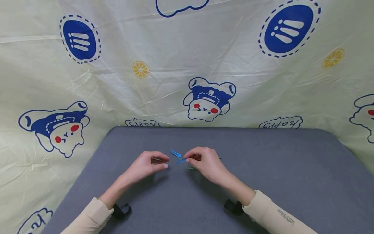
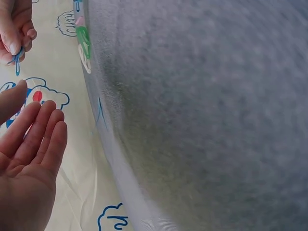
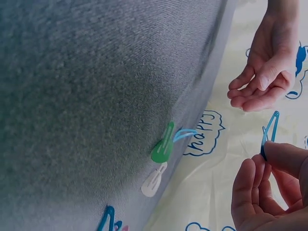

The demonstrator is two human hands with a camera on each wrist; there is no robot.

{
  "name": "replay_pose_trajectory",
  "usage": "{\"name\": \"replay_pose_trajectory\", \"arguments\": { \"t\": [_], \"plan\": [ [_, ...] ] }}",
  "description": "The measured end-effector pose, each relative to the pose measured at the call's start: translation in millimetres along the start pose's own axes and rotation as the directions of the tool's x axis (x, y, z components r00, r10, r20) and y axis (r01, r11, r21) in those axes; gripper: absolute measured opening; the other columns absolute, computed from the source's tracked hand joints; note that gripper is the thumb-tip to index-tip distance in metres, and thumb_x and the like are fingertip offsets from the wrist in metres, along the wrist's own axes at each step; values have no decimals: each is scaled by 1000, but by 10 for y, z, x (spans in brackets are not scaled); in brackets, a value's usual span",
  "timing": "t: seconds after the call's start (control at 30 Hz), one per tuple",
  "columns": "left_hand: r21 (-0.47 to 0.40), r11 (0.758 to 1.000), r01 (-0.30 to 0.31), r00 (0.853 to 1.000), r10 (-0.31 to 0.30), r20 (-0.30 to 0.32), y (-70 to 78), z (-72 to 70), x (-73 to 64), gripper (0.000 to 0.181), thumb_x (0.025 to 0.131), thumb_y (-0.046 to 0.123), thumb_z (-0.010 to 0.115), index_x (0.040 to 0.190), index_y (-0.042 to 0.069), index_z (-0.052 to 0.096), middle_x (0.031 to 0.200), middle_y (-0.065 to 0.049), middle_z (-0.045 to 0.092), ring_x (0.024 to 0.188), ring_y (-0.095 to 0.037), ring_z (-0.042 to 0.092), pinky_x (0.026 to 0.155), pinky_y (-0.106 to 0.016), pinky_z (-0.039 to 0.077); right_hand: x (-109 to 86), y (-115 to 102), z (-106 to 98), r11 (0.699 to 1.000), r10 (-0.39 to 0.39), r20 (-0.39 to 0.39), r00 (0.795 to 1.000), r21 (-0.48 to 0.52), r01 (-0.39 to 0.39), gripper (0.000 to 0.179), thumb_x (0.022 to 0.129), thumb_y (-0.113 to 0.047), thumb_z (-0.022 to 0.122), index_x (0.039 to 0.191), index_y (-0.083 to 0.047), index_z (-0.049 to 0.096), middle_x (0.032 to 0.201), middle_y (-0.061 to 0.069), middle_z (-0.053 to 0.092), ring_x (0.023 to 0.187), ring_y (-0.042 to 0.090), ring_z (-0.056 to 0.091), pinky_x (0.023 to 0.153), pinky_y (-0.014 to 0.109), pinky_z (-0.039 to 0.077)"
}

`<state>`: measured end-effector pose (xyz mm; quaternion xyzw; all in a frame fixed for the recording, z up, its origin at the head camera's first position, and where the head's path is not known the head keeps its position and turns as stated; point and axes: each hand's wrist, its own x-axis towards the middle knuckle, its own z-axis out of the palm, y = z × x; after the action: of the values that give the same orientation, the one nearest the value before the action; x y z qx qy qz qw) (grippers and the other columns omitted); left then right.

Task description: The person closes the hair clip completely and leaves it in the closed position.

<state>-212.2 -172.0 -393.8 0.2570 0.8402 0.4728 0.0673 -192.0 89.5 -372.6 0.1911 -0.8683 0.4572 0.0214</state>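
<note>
My right hand pinches a blue snap hair clip between thumb and fingertips, a little above the table. The clip's two arms stand spread apart. Facing it from the left, my left hand holds nothing; its fingers are loosely extended, as the palm in the left wrist view shows. On the table just beyond the hands lies another blue hair clip. A green hair clip and a white hair clip lie side by side; in the head view the right hand mostly hides this group.
A darker blue clip and a pink piece, partly cut off, lie near the white clip. The grey cloth-covered table reaches back to a printed curtain. Black wrist straps sit by both sleeves.
</note>
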Motion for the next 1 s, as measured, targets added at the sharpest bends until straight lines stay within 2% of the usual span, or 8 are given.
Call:
{"name": "replay_pose_trajectory", "arguments": {
  "t": [0.23, 0.37, 0.53, 0.77, 1.0],
  "plan": [
    [-6, 1000, 4, 1000, -4, -15, 98, 36, -4, 28, 89, 20, 74, 113, 5, 71, 111, -10, 70, 102, -18, 65, 93, -41, 50, -98, -41, -61, 1000, 21, -21, 1000, 9, -21, 11, 88, -10, 74, 95, -19, 76, 90, -9, 65, 77, 13, 60, 66, 29, 54],
    [-7, 1000, -13, 1000, 13, -22, 115, 71, -1, 27, 89, 18, 74, 112, 5, 71, 111, -10, 70, 101, -18, 65, 93, -41, 50, -141, -56, -88, 1000, 14, -32, 999, 17, -14, 10, 89, -10, 74, 96, -17, 76, 90, -9, 65, 77, 12, 60, 67, 30, 54],
    [-22, 1000, -7, 1000, 6, -24, 146, 113, 13, 27, 89, 19, 75, 112, 7, 72, 111, -9, 70, 101, -17, 65, 93, -39, 49, -194, -63, -132, 1000, 10, -46, 999, 20, -9, 11, 89, -11, 74, 97, -17, 76, 90, -9, 64, 77, 13, 60, 66, 30, 54],
    [-66, 997, -29, 1000, 28, -15, 191, 142, 49, 26, 89, 12, 74, 114, 6, 71, 113, -12, 69, 106, -31, 64, 95, -46, 48, -244, -64, -198, 1000, 1, -85, 996, 20, 1, 12, 89, -12, 74, 96, -20, 76, 93, -10, 66, 78, 11, 61, 68, 29, 54],
    [-53, 998, -35, 999, 35, -15, 284, 150, 39, 25, 89, 18, 75, 112, 12, 72, 112, -10, 69, 106, -28, 64, 96, -42, 48, -283, -53, -240, 1000, 14, -101, 995, 15, -13, 13, 89, -11, 75, 96, -22, 76, 94, -10, 66, 79, 11, 61, 69, 29, 54]
  ]
}}
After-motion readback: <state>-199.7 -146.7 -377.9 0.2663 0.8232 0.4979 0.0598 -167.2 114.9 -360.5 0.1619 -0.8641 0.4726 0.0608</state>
